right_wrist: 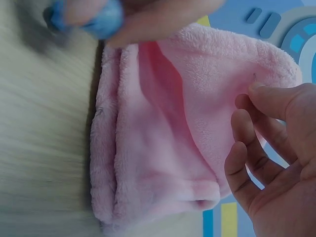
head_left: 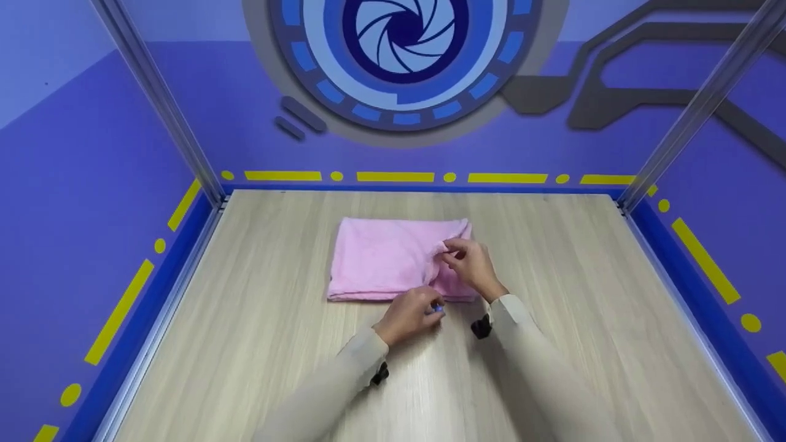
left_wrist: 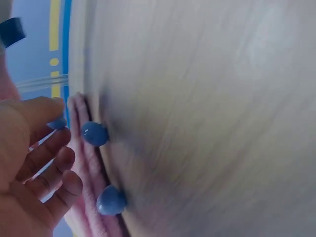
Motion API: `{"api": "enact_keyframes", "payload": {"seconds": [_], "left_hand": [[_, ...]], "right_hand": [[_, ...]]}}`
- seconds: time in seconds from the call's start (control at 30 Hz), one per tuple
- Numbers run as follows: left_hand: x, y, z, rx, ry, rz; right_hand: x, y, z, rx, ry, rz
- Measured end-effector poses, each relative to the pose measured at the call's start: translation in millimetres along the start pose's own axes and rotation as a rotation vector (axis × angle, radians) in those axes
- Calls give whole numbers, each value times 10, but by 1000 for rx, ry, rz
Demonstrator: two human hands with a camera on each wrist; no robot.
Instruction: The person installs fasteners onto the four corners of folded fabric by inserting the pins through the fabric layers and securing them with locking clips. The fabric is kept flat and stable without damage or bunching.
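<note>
A folded pink plush cloth (head_left: 387, 255) lies on the table, its right part rumpled into a raised fold. My right hand (head_left: 471, 264) pinches that fold between thumb and forefinger; the other fingers curl loosely. A thin, needle-like glint (right_wrist: 255, 77) shows at the thumb tip. Near the cloth's front edge, my left hand (head_left: 410, 312) holds a small blue rounded piece (left_wrist: 58, 123) between thumb and forefinger. Two similar blue balls, an upper ball (left_wrist: 95, 134) and a lower ball (left_wrist: 111, 200), overlap the cloth's edge in the left wrist view. Above the cloth in the right wrist view, blue (right_wrist: 103, 20) shows between blurred left fingers.
The wooden table (head_left: 245, 368) runs back to blue walls with yellow dashes (head_left: 395, 177). Metal posts, a left post (head_left: 166, 104) and a right post (head_left: 688, 116), stand at the back corners. Dark wrist cameras (head_left: 482, 326) are strapped at both sleeves.
</note>
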State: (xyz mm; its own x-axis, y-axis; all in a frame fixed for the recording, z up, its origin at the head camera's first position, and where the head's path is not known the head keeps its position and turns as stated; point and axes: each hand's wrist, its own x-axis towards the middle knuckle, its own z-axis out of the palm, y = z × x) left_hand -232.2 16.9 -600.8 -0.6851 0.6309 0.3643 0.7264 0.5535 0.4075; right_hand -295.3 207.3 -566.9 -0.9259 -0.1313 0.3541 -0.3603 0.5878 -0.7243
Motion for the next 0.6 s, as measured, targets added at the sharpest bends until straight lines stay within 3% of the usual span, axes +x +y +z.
{"api": "enact_keyframes", "payload": {"seconds": [0.13,0.4,0.5,0.6], "left_hand": [[27,-43,-106,-80,124,-24],[117,-210,-295,-196,346,-160],[162,-273,-319,-271,397,-216],[213,-307,-326,-404,430,-295]], "right_hand": [[-10,4,2,35,-8,-5],[1,-6,18,80,-9,-23],[5,-16,28,86,0,-11],[0,-34,39,123,-1,12]]}}
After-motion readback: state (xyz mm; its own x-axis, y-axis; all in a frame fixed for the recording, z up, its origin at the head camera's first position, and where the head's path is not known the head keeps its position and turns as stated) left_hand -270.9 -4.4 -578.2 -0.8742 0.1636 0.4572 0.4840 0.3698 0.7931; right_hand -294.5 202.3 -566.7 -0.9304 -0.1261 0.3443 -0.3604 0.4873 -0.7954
